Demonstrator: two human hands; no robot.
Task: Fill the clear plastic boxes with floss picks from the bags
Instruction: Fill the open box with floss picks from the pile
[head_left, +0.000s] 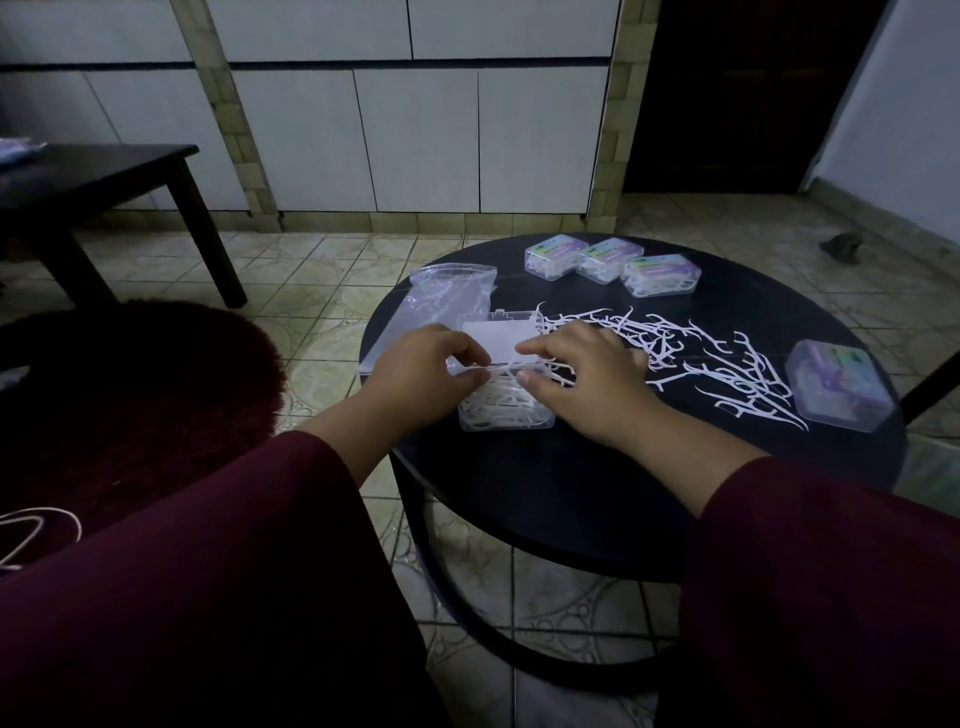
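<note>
Just now both hands meet over an open clear plastic box that stands on the near left part of a round black table, already well filled with white floss picks. The box's hinged lid is tipped back on the far side, with a white paper card lying in it. At the box's left edge, the left hand has its fingers curled and pinches a few thin white picks between thumb and fingertips just above the rim. At the box's right edge, the right hand has its fingers bent downward over the picks, with the forefinger reaching toward the lid and the thumb near the rim; whether it actually holds any pick I cannot tell. To the right of the box a loose scatter of white plastic floss picks spreads across the tabletop. Beyond that scatter, farthest right from the box, lies one closed clear box with a coloured label. On the far side of the box three more closed, labelled clear boxes sit in a row, touching or nearly so. A crumpled clear plastic bag lies just behind and left of the box. Dark red sleeves cover both forearms.
</note>
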